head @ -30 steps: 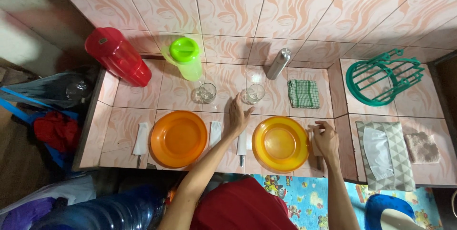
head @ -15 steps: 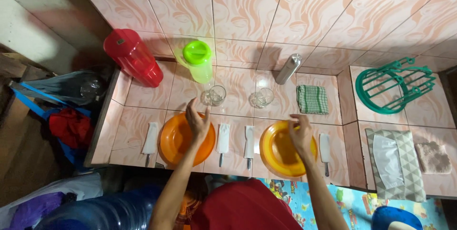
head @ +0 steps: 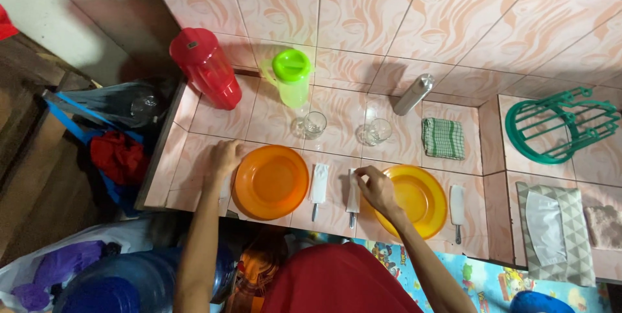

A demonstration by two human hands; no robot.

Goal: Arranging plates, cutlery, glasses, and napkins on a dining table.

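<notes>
Pink tiled tabletop carried everything. Nearest, the right hand pinched a napkin-wrapped knife between narrow fingers, beside the round yellow plastic plate. Left hand lay flat, fingers loosely spread, beside the round orange plastic plate. Farther back stood two clear glasses.

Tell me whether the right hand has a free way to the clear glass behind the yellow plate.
Probably yes. The right hand sits at the yellow plate's near-left edge, and only bare tile lies between it and the glass.
</notes>
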